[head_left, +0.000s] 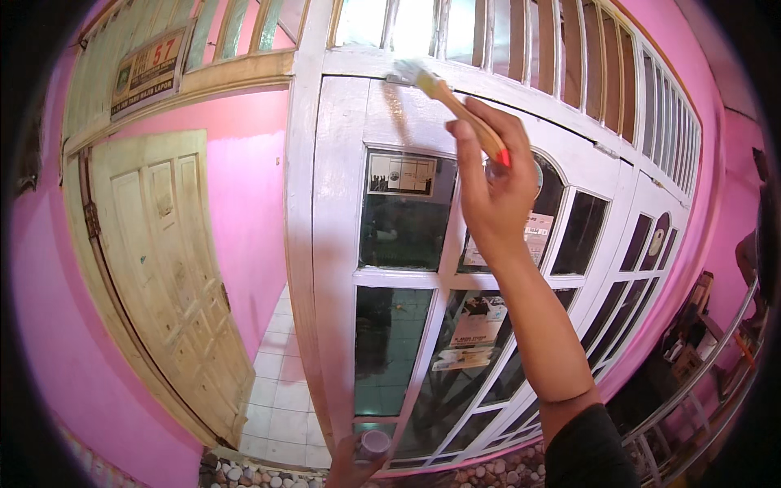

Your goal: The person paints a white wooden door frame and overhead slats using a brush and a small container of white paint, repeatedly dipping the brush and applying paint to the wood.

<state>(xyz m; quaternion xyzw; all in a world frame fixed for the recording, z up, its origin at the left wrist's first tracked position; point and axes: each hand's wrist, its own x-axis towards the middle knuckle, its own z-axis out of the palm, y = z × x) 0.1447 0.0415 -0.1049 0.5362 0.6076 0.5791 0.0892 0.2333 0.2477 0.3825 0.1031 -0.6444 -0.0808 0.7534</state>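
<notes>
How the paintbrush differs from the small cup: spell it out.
The paintbrush is long; the cup, round. The paintbrush is raised in the right hand, the cup held low in the left hand. The paintbrush has a brown, red-tipped handle; the cup looks pale purple. Both are hand-held.

Paintbrush handle (468, 114) shows tan, red-tipped; glazed door (338, 244) white; wall (106, 366) pink; panelled door (175, 268) blotchy cream; pebbles (268, 477) mixed brown-grey.

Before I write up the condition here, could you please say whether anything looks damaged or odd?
The cream door on the left looks blotchy and stained, unlike the white glazed door. Beside it, the pink wall changes shade along an uneven edge.
</notes>
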